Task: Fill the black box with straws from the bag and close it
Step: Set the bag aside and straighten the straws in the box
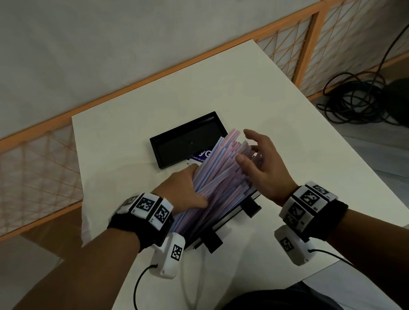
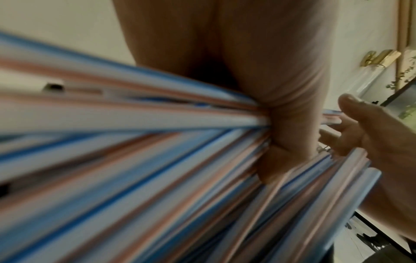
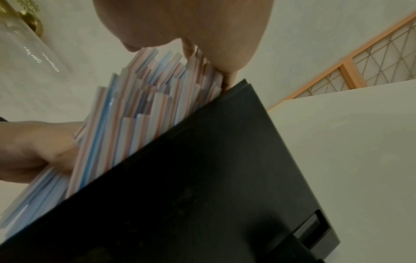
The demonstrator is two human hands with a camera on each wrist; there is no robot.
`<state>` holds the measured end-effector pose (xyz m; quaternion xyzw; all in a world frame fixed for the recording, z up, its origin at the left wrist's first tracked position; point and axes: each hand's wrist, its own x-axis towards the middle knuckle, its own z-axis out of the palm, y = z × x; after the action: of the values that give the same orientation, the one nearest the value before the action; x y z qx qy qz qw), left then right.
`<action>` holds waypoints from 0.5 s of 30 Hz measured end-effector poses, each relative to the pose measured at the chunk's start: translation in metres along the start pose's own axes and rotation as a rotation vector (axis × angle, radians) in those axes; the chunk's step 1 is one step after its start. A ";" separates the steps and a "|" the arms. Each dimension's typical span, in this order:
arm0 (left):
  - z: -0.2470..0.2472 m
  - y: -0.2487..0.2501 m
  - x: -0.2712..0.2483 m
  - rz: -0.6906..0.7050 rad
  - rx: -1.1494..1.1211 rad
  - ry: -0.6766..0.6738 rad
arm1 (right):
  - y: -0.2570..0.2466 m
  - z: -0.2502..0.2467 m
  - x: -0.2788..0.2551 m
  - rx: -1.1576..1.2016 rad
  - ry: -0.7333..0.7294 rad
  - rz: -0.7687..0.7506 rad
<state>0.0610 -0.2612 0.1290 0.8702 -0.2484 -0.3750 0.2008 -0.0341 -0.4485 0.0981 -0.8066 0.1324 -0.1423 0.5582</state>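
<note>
Head view, nearest first: the black rectangular box (image 1: 232, 214) sits near the tabletop's middle, clasps toward the near edge. The thick bundle of pink-and-blue striped plastic straws (image 1: 216, 174) slants up out of it, far ends overhanging. The left hand (image 1: 185, 191) clamps the bundle; the right hand (image 1: 265, 164), fingers spread, pats those ends. Tapping them level, then lowering the bundle flat, should seat it. Beyond, the black shallow lid (image 1: 188, 138) lies open-side up; the bag seems hidden underneath.
</note>
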 end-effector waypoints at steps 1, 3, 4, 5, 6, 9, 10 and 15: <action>-0.001 0.001 -0.002 0.007 0.004 0.015 | -0.002 0.000 -0.002 0.021 -0.001 0.002; -0.002 0.003 -0.007 0.022 0.015 0.052 | -0.003 0.000 -0.005 0.032 0.005 -0.002; -0.002 0.005 -0.009 0.030 0.025 0.071 | -0.002 0.000 -0.007 0.032 0.010 0.005; 0.000 0.006 -0.011 0.038 0.042 0.090 | -0.002 0.001 -0.009 0.043 0.018 0.019; 0.001 0.007 -0.013 0.048 0.065 0.118 | -0.002 0.003 -0.011 0.059 0.032 0.036; 0.005 0.007 -0.017 0.077 0.134 0.242 | -0.005 0.010 -0.017 0.074 0.098 0.094; 0.006 0.005 -0.018 0.083 0.127 0.270 | -0.007 0.012 -0.017 0.075 0.119 0.114; 0.014 0.001 -0.018 0.090 0.019 0.227 | -0.015 0.017 -0.013 0.067 0.164 0.158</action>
<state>0.0391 -0.2536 0.1305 0.8969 -0.2665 -0.2623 0.2362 -0.0389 -0.4238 0.1055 -0.7601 0.2359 -0.1676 0.5818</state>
